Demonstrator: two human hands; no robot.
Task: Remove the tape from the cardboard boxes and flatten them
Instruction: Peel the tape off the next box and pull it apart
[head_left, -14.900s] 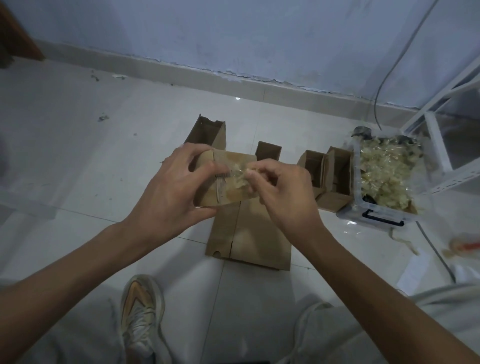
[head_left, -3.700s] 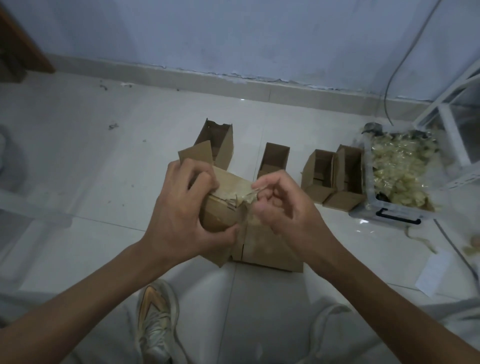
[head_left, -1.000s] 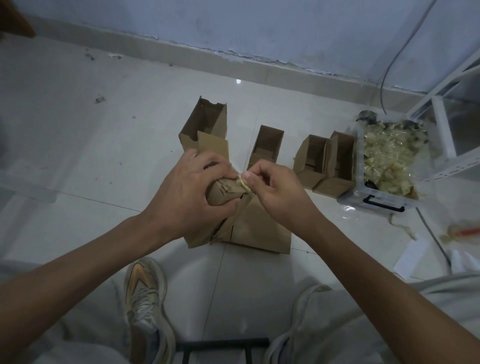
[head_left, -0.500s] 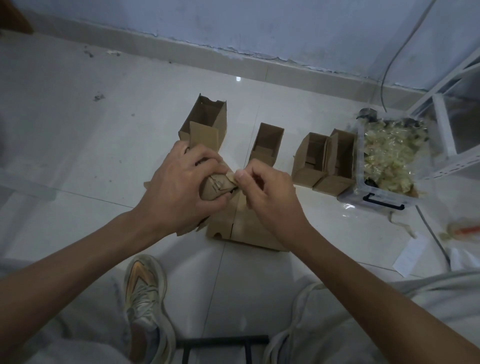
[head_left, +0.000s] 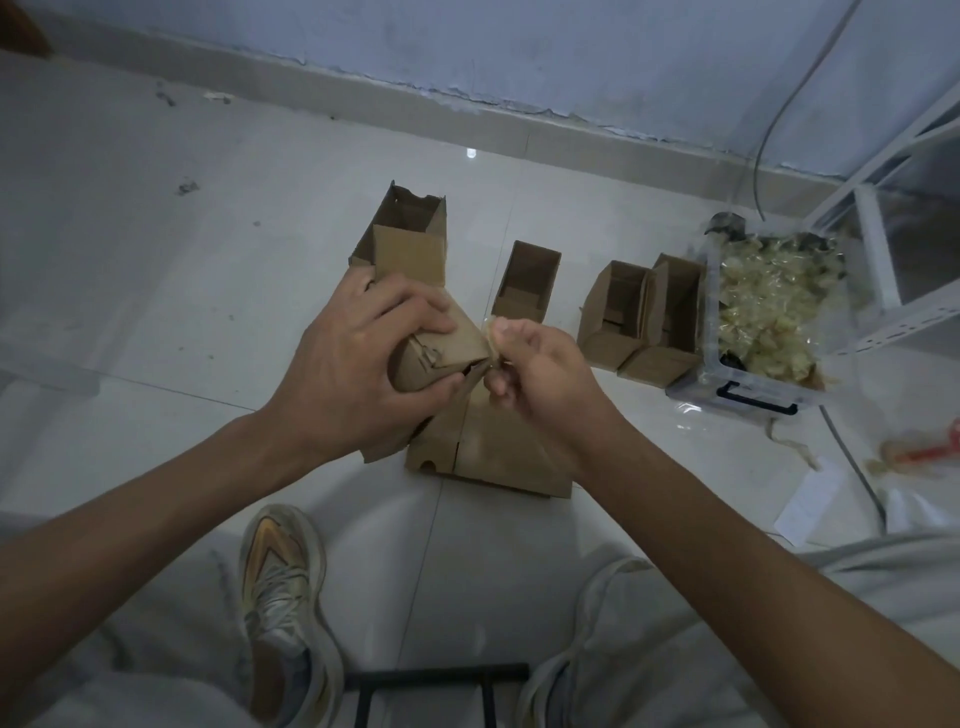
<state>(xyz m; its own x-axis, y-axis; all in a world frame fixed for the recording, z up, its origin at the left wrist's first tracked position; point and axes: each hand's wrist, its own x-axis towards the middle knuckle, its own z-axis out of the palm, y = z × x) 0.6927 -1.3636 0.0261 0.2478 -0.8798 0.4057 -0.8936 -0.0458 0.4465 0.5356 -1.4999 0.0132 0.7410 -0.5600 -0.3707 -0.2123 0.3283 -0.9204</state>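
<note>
We find the left hand (head_left: 358, 364) gripping the cardboard box (head_left: 441, 348) above the floor. Since half a second ago the right hand (head_left: 535, 369) has drawn away, pinching what looks like freed tape (head_left: 492, 338); flattening can likely follow.

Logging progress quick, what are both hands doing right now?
Left hand: grips the cardboard box.
Right hand: pinches a tape strip.

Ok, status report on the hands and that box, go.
Left hand grips the box. Right hand pinches a tape strip at its corner. Nothing in the way; tape bin to the right.
</note>
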